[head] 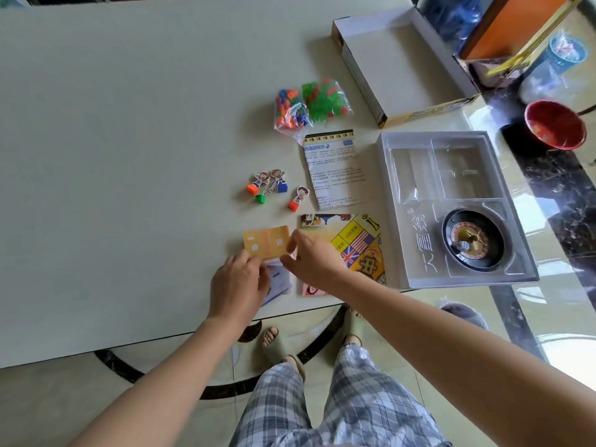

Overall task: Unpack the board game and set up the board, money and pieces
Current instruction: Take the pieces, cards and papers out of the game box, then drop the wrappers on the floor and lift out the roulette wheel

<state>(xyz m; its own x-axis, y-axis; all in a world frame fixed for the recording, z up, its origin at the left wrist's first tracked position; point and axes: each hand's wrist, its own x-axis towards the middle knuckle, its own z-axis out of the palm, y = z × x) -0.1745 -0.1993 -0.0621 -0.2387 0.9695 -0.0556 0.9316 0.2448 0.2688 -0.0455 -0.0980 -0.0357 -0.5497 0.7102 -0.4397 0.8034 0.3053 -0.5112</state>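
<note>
On the white table (129,156) left hand (240,285) and right hand (309,259) pinch the orange card pack (266,241), probably sorting cards; next it needs laying flat

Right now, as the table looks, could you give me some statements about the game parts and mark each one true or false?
1. The game board lies folded beside the plastic tray. True.
2. The roulette wheel lies on the table, outside the tray. False: it sits in a compartment of the tray.
3. The right hand pinches the orange card pack. True.
4. The bags of coloured pieces are inside the cardboard box. False: they lie on the table, to the left of the box.
5. Only two pawns are out. False: four are on the table.
</note>
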